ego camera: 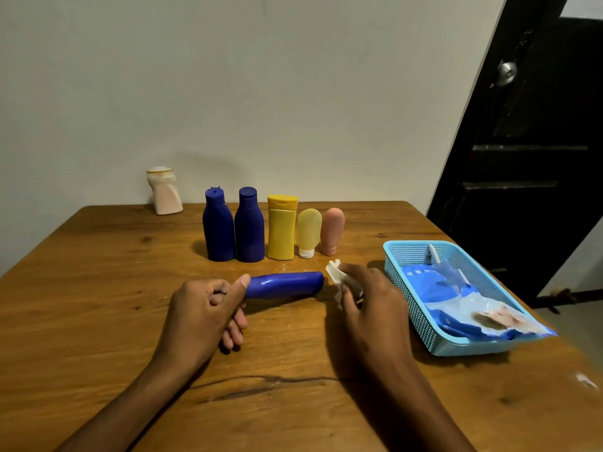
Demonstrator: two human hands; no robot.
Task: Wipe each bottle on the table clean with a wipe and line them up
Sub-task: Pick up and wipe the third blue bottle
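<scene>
At the far left, a white waisted plastic bottle [164, 191] stands apart near the wall. Next comes the row: two dark blue bottles [233, 225], a yellow flat-cap bottle [281, 227], a pale yellow tube [308, 232] and a pink tube [332, 230], all upright. In front, the left hand [199, 316] grips one end of a blue plastic bottle [284, 284] held sideways just above the wooden table [98, 272]. The right hand [372, 305] pinches a crumpled white wipe [337, 276] just beside its free end. I think it is best to turn the bottle slowly while wiping along its whole length. At right lies a light blue mesh basket [396, 265].
</scene>
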